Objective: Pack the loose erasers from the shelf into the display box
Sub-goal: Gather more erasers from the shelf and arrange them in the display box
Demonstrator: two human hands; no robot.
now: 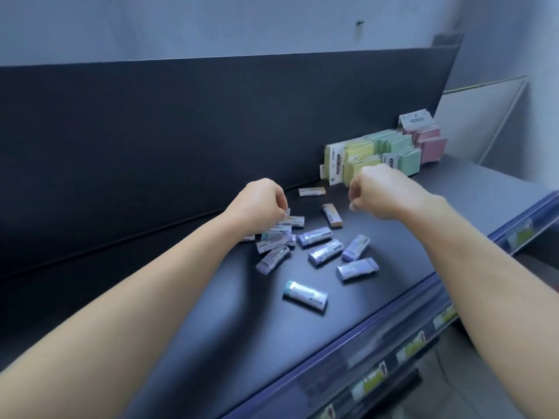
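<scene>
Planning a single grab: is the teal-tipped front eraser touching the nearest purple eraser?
Apart. The head view shows bare shelf between the teal-tipped eraser and the purple eraser.

Head-worn, close, down onto shelf (211, 313)

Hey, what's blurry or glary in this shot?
Head view: the right hand looks motion-blurred at the fingers; the erasers catch white glare on their wrappers; the shelf's front edge bows from the wide lens; its price labels are out of focus.
</scene>
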